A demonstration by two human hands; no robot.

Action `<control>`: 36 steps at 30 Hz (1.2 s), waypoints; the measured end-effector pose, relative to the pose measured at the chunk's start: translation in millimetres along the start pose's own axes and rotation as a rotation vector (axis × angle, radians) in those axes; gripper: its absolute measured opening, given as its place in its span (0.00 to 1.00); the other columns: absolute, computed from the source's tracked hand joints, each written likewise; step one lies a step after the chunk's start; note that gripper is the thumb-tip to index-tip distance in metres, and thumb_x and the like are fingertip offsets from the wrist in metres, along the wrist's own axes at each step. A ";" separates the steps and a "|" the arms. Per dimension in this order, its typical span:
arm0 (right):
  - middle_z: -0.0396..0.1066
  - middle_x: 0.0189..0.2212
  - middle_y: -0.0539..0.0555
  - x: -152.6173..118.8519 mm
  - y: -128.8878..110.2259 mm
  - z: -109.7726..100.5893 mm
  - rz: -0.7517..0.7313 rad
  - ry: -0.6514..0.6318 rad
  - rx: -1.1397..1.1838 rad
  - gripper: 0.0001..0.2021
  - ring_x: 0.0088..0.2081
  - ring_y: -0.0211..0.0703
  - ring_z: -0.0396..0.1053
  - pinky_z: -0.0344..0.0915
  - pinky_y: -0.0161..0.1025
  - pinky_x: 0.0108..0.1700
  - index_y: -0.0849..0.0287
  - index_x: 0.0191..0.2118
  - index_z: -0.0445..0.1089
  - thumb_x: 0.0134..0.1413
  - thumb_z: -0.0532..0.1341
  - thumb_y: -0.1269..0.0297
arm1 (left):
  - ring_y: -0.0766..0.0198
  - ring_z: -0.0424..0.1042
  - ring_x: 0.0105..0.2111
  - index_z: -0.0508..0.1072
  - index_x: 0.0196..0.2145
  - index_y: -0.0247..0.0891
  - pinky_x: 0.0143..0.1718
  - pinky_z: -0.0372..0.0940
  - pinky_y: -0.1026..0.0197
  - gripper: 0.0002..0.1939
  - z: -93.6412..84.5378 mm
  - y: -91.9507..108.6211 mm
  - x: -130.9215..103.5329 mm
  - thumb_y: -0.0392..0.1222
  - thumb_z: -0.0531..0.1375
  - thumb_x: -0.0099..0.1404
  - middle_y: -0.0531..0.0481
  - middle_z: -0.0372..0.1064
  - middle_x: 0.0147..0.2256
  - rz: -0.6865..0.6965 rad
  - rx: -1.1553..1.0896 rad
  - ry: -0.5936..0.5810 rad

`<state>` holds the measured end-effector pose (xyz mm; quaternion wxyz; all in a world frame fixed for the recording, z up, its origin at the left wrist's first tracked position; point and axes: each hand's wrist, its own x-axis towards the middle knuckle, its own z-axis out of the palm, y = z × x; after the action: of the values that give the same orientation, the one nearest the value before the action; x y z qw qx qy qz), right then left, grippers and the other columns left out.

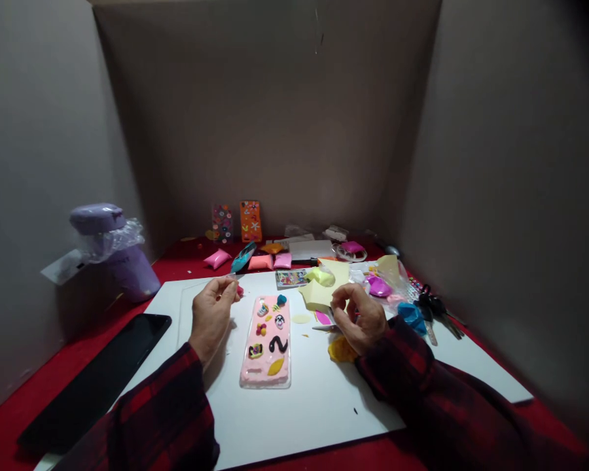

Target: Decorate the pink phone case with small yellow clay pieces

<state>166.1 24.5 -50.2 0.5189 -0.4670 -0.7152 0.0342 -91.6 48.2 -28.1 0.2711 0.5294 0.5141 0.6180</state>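
Observation:
A phone case (265, 377) coated in pale pink clay lies face up on a white board, between my hands. Small decorations sit on it, among them a yellow leaf (275, 366), a black curl (277, 345) and a flower (261, 329). To its upper left, my left hand (213, 319) is closed in a pinch. A small red-pink lump (240, 290) shows at its fingertips; whether it is held is unclear. My right hand (360, 318) is pinched too, its contents hidden. Close to it are a pointed metal blade (322, 328) and a mustard-yellow clay lump (341, 350).
A black phone (98, 379) lies at the left, with a purple wrapped object (122, 252) behind it. Colourful clay packets (261, 262) and two decorated cases (250, 221) are at the back. Yellow paper (319, 296), blue clay (412, 318) and keys (430, 333) lie right.

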 end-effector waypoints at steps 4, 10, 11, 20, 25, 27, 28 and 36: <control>0.64 0.21 0.46 0.1 -1.8 -1.2 0.026 -0.013 -0.004 0.08 0.16 0.32 0.58 0.54 0.31 0.17 0.57 0.30 0.61 0.40 0.55 0.74 | 0.62 0.67 0.30 0.69 0.31 0.36 0.35 0.62 0.58 0.07 0.5 4.4 -6.9 0.42 0.56 0.56 0.50 0.67 0.27 0.119 0.196 -0.036; 0.64 0.19 0.46 -0.3 -4.1 -1.3 0.067 0.015 -0.009 0.04 0.16 0.33 0.59 0.55 0.31 0.17 0.57 0.29 0.61 0.42 0.57 0.71 | 0.62 0.63 0.31 0.66 0.24 0.38 0.36 0.59 0.58 0.04 8.1 19.6 -30.5 0.32 0.55 0.54 0.50 0.64 0.26 0.587 0.444 -0.295; 0.63 0.19 0.46 -0.5 -3.1 -0.8 0.061 0.017 -0.009 0.04 0.16 0.33 0.59 0.57 0.31 0.18 0.57 0.29 0.62 0.42 0.57 0.70 | 0.62 0.62 0.31 0.66 0.24 0.38 0.35 0.59 0.58 0.05 9.3 19.4 -32.6 0.31 0.55 0.53 0.51 0.63 0.25 0.605 0.447 -0.309; 0.61 0.20 0.46 -0.5 -1.0 -1.6 -0.004 0.010 0.001 0.05 0.16 0.33 0.57 0.54 0.31 0.16 0.56 0.28 0.60 0.45 0.59 0.67 | 0.63 0.62 0.28 0.63 0.21 0.38 0.32 0.58 0.60 0.06 5.0 28.8 -29.7 0.33 0.57 0.53 0.51 0.63 0.24 0.565 0.465 -0.381; 0.62 0.19 0.47 1.9 -2.0 -2.0 -0.017 0.021 -0.030 0.05 0.17 0.34 0.56 0.55 0.34 0.19 0.56 0.27 0.63 0.50 0.58 0.64 | 0.63 0.66 0.30 0.71 0.29 0.39 0.34 0.60 0.61 0.05 -42.8 54.4 -2.9 0.42 0.57 0.56 0.51 0.68 0.28 0.367 0.504 0.013; 0.63 0.20 0.48 2.7 -2.0 -2.3 -0.032 0.002 -0.002 0.04 0.17 0.34 0.56 0.54 0.34 0.19 0.56 0.27 0.64 0.51 0.57 0.65 | 0.62 0.67 0.29 0.72 0.27 0.40 0.32 0.60 0.62 0.05 -67.4 55.2 3.1 0.43 0.58 0.54 0.51 0.69 0.27 0.293 0.633 0.085; 0.63 0.20 0.48 2.9 -2.1 -2.5 -0.042 -0.007 0.011 0.04 0.17 0.35 0.56 0.54 0.34 0.19 0.56 0.27 0.64 0.51 0.57 0.65 | 0.62 0.67 0.29 0.73 0.27 0.40 0.31 0.60 0.61 0.05 -78.2 52.8 3.7 0.43 0.59 0.54 0.51 0.69 0.27 0.267 0.692 0.076; 0.63 0.21 0.49 2.3 -2.7 -1.2 -0.063 -0.008 0.060 0.04 0.19 0.35 0.56 0.53 0.35 0.20 0.57 0.26 0.65 0.50 0.57 0.68 | 0.58 0.67 0.33 0.74 0.25 0.41 0.34 0.58 0.59 0.07 -106.1 16.9 -18.5 0.37 0.56 0.53 0.48 0.72 0.28 0.135 0.935 -0.322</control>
<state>165.3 24.0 -46.5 0.5308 -0.4284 -0.7301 0.0410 -181.7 -10.5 -10.0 0.0400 0.7151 0.6524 0.2479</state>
